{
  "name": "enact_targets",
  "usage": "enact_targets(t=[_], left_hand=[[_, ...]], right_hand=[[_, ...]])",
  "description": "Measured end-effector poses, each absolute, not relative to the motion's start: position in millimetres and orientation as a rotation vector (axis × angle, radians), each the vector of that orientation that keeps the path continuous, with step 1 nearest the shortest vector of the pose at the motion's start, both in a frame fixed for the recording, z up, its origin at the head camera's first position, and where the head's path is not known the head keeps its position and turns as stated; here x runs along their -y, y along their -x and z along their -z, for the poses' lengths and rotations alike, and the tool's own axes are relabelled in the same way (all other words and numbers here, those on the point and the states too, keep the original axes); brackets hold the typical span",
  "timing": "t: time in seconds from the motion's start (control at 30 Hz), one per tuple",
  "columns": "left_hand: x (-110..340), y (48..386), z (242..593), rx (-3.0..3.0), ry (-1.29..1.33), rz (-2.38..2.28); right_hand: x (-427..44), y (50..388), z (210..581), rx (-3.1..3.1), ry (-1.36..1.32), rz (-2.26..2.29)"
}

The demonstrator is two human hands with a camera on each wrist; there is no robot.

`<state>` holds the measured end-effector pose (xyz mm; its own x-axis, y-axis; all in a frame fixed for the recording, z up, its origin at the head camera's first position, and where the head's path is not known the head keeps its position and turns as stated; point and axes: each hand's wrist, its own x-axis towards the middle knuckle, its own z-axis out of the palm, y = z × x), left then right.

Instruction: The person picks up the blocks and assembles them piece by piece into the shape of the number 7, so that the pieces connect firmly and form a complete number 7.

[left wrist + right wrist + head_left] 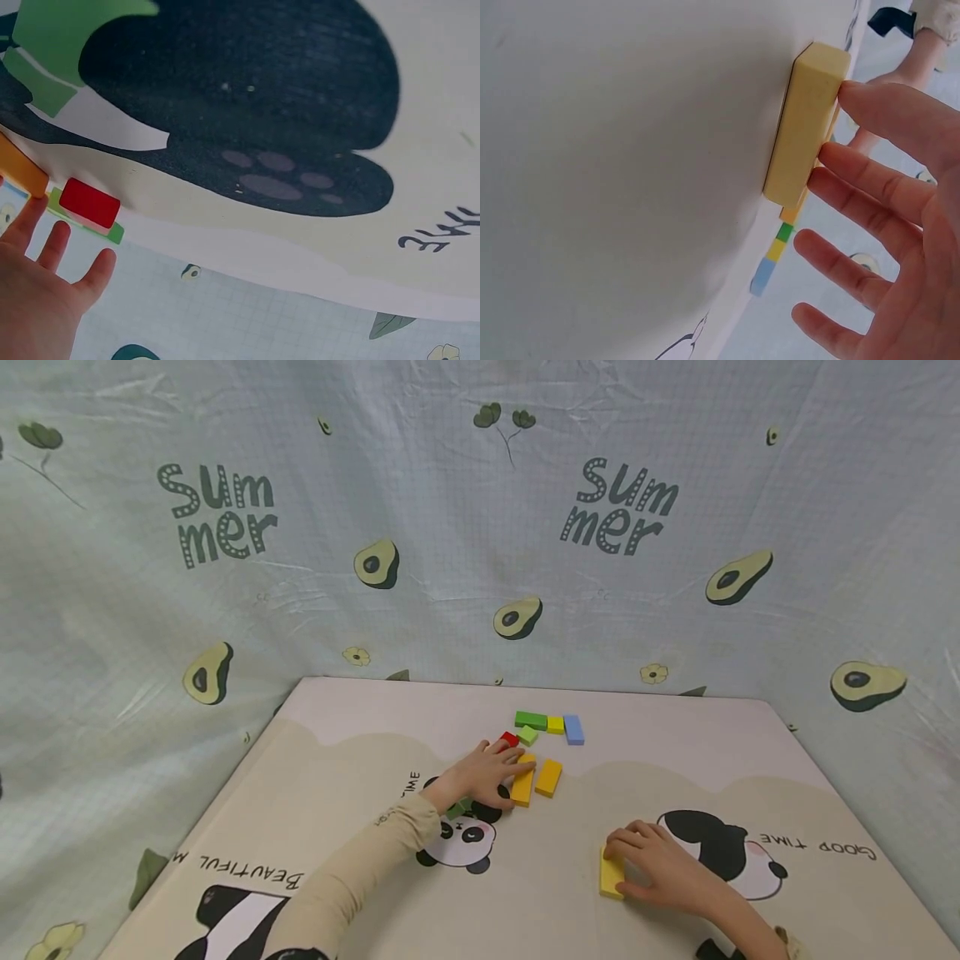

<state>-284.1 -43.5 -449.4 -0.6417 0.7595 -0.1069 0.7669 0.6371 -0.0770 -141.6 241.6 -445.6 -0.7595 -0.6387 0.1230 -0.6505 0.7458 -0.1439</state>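
Observation:
My left hand (491,774) reaches over an orange block (522,781), thumb at its near left edge and index finger across it. In the left wrist view the other fingers of the left hand (41,289) are spread, near a red block (90,202); the thumb is out of view. Lower right, my right hand (660,868) rests its fingertips on a yellow block (611,874) lying on the table. In the right wrist view, thumb and two fingers of this hand (900,195) touch one long edge of the yellow block (806,124); the other fingers stand apart.
Right of the left hand lies a second orange block (549,778). Farther back are a green block (531,720), a small yellow block (555,725), a blue block (573,730) and a light green block (528,736). A printed curtain (435,485) hangs behind the table (337,718).

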Motion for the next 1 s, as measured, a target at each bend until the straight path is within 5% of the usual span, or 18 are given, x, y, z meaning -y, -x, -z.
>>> enact_targets(t=[1.0], left_hand=[[43.1,274.0,444.6,-2.864,-1.328,0.010]], right_hand=[[-246.3,140.4,446.8,2.827,-1.088,-0.298]])
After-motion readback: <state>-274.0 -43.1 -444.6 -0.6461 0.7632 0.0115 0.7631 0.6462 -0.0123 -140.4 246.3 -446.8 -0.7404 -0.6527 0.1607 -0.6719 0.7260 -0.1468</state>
